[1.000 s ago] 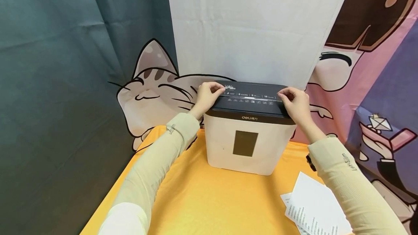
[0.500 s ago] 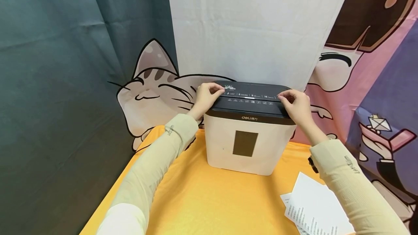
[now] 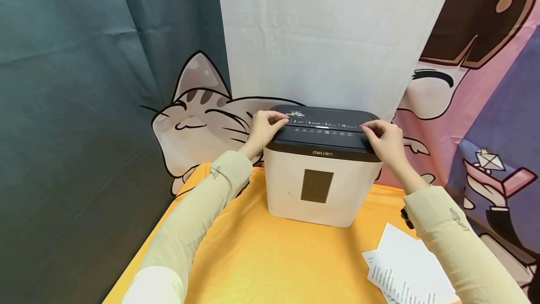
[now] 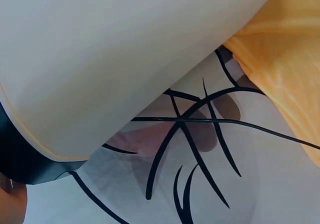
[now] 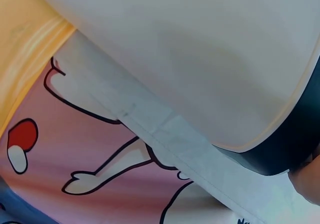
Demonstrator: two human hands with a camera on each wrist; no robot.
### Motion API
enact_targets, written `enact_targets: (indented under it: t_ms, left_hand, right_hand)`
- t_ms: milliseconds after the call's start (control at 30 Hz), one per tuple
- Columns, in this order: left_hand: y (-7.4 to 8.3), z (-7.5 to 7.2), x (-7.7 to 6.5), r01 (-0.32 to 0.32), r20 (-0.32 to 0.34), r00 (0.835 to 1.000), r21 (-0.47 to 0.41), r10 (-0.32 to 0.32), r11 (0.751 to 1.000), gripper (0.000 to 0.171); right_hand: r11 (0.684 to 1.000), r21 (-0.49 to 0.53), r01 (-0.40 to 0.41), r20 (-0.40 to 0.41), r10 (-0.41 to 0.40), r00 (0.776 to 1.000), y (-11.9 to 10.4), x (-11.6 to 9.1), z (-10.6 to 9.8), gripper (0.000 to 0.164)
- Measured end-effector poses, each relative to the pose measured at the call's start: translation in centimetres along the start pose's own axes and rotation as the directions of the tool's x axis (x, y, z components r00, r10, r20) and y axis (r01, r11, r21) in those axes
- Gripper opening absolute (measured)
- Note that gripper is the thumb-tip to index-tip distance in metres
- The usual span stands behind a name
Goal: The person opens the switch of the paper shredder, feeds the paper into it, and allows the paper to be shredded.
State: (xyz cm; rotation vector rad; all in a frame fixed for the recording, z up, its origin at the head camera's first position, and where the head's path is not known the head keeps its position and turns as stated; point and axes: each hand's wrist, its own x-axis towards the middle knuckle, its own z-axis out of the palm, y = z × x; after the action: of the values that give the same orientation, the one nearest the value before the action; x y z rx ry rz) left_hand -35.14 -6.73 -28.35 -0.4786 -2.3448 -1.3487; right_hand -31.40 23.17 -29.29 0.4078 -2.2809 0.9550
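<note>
A paper shredder (image 3: 287, 184) with a white bin stands on the table under its black lid (image 3: 320, 140). At the lid's left end is my left hand (image 3: 263, 128), its fingers bent and thumb near the index fingertip over the top. My right hand (image 3: 385, 140) mirrors it at the right end, thumb and index tips close together by the end of the slot. No sheet shows between the hands. I cannot tell whether the fingertips hold anything. Each wrist view catches only a bit of the hand beside the lid's edge, the left (image 4: 12, 201) and the right (image 5: 306, 179).
Several printed sheets (image 3: 409, 266) lie on the table at the front right, beside my right sleeve. A yellow cloth (image 3: 270, 266) covers the table. Printed curtains (image 3: 337, 36) hang close behind the shredder. A black cord (image 4: 265, 127) runs near it in the left wrist view.
Both hands have come slightly lower over the lid, the right one also a little to the right. The shredder and sheets stay in place.
</note>
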Motion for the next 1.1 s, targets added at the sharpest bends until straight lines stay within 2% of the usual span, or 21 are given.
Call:
enact_targets:
  t_ms: [300, 533, 767, 900, 1100]
  left_hand:
    - [-0.1, -0.3, -0.9, 0.003, -0.039, 0.999, -0.044, -0.005, 0.999, 0.016]
    - [-0.4, -0.5, -1.9, -0.037, -0.069, 0.997, -0.09, 0.031, 0.995, 0.016]
    - [-0.4, -0.4, -2.8, -0.081, -0.096, 0.993, -0.176, 0.065, 0.981, 0.014]
    - [-0.4, -0.3, -3.5, -0.115, -0.121, 0.988, -0.198, 0.093, 0.973, 0.015]
    - [-0.6, -0.1, -5.2, -0.147, -0.185, 0.977, -0.242, 0.103, 0.959, 0.016]
  right_hand:
    - [0.999, 0.028, 0.016, -0.045, -0.015, 0.999, -0.1, -0.7, -0.5, 0.017]
    - [0.997, 0.059, 0.048, -0.098, -0.042, 0.994, 0.0, -1.6, -0.6, 0.012]
    - [0.994, 0.083, 0.073, -0.145, -0.061, 0.988, -0.2, -2.8, -0.8, 0.009]
    - [0.992, 0.079, 0.1, -0.186, -0.084, 0.979, -0.4, -3.6, -0.9, 0.009]
    - [0.979, 0.138, 0.147, -0.286, -0.103, 0.953, -0.4, -5.0, -0.9, 0.01]
